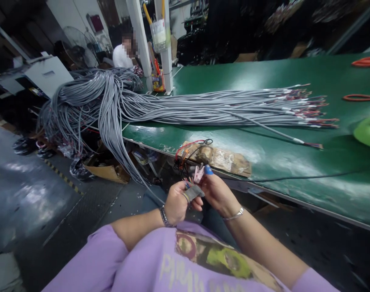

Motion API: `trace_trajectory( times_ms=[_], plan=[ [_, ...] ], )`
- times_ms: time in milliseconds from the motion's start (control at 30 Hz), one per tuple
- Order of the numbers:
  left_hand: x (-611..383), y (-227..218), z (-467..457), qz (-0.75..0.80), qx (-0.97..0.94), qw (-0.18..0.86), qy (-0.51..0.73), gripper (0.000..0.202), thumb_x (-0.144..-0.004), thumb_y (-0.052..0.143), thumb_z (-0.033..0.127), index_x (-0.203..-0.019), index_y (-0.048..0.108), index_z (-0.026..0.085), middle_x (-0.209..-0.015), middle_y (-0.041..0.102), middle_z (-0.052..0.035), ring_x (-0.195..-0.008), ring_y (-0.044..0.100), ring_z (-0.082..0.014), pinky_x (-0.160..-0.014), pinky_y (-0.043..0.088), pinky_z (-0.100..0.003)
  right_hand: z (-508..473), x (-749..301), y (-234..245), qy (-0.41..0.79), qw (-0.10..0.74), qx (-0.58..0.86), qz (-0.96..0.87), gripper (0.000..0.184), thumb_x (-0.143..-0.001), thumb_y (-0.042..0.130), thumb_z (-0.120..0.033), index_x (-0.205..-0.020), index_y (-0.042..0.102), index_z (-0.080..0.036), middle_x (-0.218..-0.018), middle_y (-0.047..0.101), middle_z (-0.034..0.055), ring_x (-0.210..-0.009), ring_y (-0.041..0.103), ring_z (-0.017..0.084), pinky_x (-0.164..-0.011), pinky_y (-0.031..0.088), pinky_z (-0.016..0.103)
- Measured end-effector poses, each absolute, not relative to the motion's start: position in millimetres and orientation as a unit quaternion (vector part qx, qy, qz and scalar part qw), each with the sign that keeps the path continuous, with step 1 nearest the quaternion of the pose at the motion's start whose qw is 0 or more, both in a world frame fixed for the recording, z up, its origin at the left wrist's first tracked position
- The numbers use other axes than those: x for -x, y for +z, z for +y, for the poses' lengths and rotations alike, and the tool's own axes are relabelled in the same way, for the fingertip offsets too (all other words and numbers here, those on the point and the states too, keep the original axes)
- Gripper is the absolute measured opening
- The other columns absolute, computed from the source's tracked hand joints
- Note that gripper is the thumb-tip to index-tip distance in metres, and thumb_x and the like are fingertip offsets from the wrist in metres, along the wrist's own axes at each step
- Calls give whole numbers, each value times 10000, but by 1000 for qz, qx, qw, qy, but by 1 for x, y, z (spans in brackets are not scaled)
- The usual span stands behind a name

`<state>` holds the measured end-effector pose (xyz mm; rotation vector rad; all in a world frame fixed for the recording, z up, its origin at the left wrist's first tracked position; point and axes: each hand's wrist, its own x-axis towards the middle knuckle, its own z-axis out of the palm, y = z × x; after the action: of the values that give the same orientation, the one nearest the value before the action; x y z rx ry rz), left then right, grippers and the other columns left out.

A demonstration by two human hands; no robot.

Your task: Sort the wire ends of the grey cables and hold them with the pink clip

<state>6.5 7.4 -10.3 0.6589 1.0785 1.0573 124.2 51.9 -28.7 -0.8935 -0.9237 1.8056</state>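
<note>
My left hand (178, 202) is closed round the end of a grey cable, its thin coloured wires (188, 182) fanning out above the fingers. A grey finger cover (193, 194) is on the thumb of that hand. Close beside it, my right hand (218, 192) pinches a small pink clip (198, 173) near the wire tips; blue tape wraps its thumb. Whether the clip touches the wires I cannot tell. From the left hand the grey cable (153, 195) runs back toward the large bundle. Both hands are in front of the bench edge.
A long bundle of grey cables (185, 107) lies along the green bench (221, 77) and hangs over its left end. At the near edge is a taped wooden board (230, 160) with red and black leads. A green object (369, 132) sits right. A person (122, 54) is behind.
</note>
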Motion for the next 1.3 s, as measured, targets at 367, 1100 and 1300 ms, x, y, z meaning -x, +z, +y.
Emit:
trace_trajectory(
  times_ms=[367,1100,1300],
  plan=[
    [-9,-11,9,495,-281,686,453,518,-483,800,579,-654,552,158,-463,584,6,-337,489,-94,-365,343,-202,53,-122,-38,750,463,353,-313,551,-704,643,-734,-834,675,-200,-615,639,26,-503,577,189,-486,489,332],
    [26,-14,26,484,-738,202,424,225,-665,656,349,-509,533,243,-500,486,-16,-493,420,-144,-583,352,-301,51,-119,-28,759,474,375,-240,376,-705,731,-605,-756,671,-237,-712,686,11,-613,581,156,-626,504,303],
    [24,-19,30,473,-794,110,366,214,-723,557,295,-524,498,244,-491,454,-17,-488,401,-152,-564,336,-288,57,-117,-32,759,477,367,-248,363,-704,744,-596,-729,654,-245,-691,681,16,-689,632,205,-633,517,333]
  ],
)
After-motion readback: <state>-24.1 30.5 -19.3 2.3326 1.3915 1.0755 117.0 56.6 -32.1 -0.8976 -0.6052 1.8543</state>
